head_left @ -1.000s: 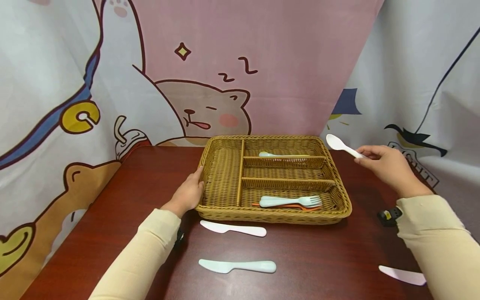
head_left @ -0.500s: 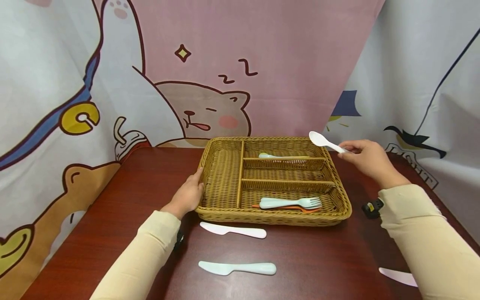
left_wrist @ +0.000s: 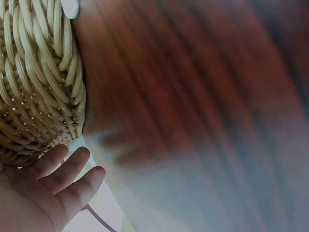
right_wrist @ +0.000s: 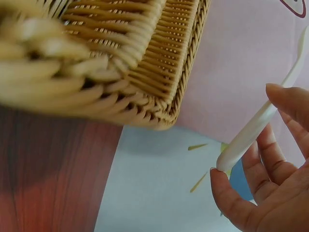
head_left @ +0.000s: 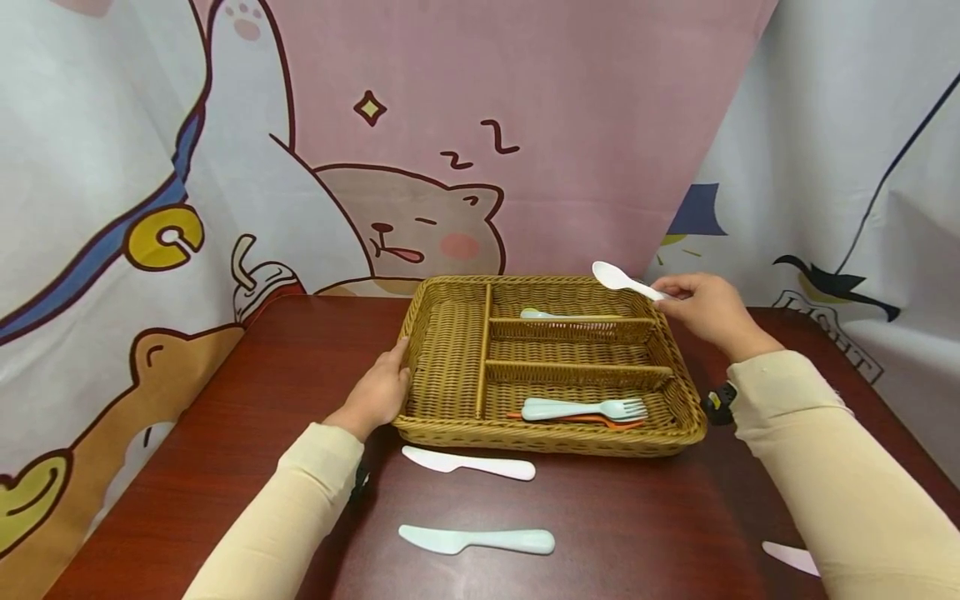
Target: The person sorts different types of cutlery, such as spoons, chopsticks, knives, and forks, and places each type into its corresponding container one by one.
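My right hand (head_left: 708,310) pinches a white spoon (head_left: 617,277) by its handle. The spoon's bowl points left, above the back right part of the wicker basket (head_left: 447,358). In the right wrist view, thumb and fingers lie along the pale handle (right_wrist: 248,134), beside the basket's corner. My left hand (head_left: 375,392) rests against the basket's left side, its fingers fairly straight against the woven wall in the left wrist view. A light blue fork (head_left: 555,409) lies over orange cutlery (head_left: 628,424) in the front compartment. Light blue cutlery (head_left: 534,314) lies in the back one, partly hidden by the divider.
On the dark red table (head_left: 300,367), a white knife (head_left: 472,462) and a light blue knife (head_left: 480,540) lie before the basket. A pinkish knife (head_left: 791,557) lies partly behind the right sleeve. A printed curtain (head_left: 592,150) stands behind.
My right hand has moved left with the white spoon, from beside the basket to over its back right corner. The left hand stays at the basket's left side.
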The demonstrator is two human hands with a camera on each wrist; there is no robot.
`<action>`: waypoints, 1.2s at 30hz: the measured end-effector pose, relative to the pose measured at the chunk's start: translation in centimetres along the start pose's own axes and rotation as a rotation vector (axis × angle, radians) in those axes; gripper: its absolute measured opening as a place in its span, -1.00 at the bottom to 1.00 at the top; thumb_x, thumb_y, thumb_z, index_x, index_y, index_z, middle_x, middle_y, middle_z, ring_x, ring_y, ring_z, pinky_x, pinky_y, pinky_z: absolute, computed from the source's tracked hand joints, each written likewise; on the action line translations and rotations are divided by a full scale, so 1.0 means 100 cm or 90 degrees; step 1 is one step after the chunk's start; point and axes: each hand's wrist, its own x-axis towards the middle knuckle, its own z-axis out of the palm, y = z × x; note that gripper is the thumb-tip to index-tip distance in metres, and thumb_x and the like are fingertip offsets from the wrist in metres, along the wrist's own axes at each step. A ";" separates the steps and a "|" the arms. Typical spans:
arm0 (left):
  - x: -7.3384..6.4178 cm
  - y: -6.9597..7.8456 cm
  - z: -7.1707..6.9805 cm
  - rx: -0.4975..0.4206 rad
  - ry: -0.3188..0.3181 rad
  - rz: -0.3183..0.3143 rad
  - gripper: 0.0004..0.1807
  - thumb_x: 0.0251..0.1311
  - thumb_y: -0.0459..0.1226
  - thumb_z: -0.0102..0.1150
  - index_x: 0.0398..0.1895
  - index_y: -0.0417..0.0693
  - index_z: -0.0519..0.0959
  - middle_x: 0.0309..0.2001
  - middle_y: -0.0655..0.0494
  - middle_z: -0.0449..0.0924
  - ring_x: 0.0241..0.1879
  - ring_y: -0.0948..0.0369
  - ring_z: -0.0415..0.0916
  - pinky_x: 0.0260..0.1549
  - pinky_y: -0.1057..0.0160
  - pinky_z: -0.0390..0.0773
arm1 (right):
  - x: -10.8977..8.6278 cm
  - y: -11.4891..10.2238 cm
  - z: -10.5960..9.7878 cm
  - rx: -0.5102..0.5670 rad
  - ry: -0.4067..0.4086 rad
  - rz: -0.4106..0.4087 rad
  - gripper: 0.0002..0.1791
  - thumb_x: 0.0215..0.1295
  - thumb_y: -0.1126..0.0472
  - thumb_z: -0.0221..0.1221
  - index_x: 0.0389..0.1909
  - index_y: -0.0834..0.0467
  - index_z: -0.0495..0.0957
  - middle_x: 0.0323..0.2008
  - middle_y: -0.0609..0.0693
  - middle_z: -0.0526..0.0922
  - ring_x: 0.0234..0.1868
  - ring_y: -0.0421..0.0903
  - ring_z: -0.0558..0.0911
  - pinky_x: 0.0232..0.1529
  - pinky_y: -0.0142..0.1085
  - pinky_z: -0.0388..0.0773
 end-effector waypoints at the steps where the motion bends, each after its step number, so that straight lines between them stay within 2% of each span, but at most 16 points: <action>1: 0.000 0.000 0.000 0.001 0.000 0.002 -0.38 0.49 -0.26 -0.30 0.55 -0.13 -0.13 0.43 -0.28 0.09 0.39 -0.12 0.13 0.33 -0.08 0.17 | 0.001 -0.002 0.001 -0.002 -0.004 -0.002 -0.65 0.33 0.22 0.18 0.06 0.32 0.55 0.01 0.42 0.55 -0.03 0.29 0.55 -0.06 0.15 0.46; 13: 0.000 -0.001 -0.001 -0.001 0.001 0.001 -0.38 0.49 -0.26 -0.31 0.55 -0.12 -0.13 0.43 -0.28 0.08 0.39 -0.12 0.12 0.33 -0.09 0.17 | 0.019 -0.022 0.018 0.012 -0.054 -0.012 -0.68 0.36 0.25 0.15 0.05 0.32 0.56 0.02 0.41 0.51 -0.07 0.24 0.54 -0.16 0.04 0.48; 20: 0.001 -0.002 0.000 -0.004 0.003 0.005 -0.38 0.49 -0.26 -0.30 0.55 -0.13 -0.12 0.43 -0.28 0.10 0.38 -0.12 0.14 0.33 -0.09 0.19 | 0.031 -0.026 0.032 0.022 -0.088 0.005 -0.68 0.36 0.26 0.13 0.07 0.31 0.55 0.10 0.43 0.47 0.07 0.30 0.50 -0.10 0.06 0.49; 25: 0.001 -0.001 -0.001 -0.002 0.004 0.005 -0.38 0.49 -0.27 -0.28 0.54 -0.15 -0.11 0.42 -0.29 0.10 0.38 -0.13 0.14 0.32 -0.09 0.19 | 0.037 -0.031 0.039 0.015 -0.106 0.011 -0.70 0.37 0.28 0.11 0.06 0.30 0.56 0.12 0.43 0.47 0.07 0.30 0.50 -0.15 0.02 0.48; 36: 0.000 0.000 -0.002 -0.006 -0.001 -0.007 -0.38 0.50 -0.26 -0.29 0.55 -0.12 -0.12 0.44 -0.28 0.08 0.39 -0.13 0.12 0.32 -0.09 0.19 | 0.046 -0.036 0.054 -0.016 -0.139 0.015 -0.70 0.36 0.30 0.11 0.07 0.28 0.55 0.15 0.40 0.46 0.16 0.32 0.44 0.00 0.13 0.46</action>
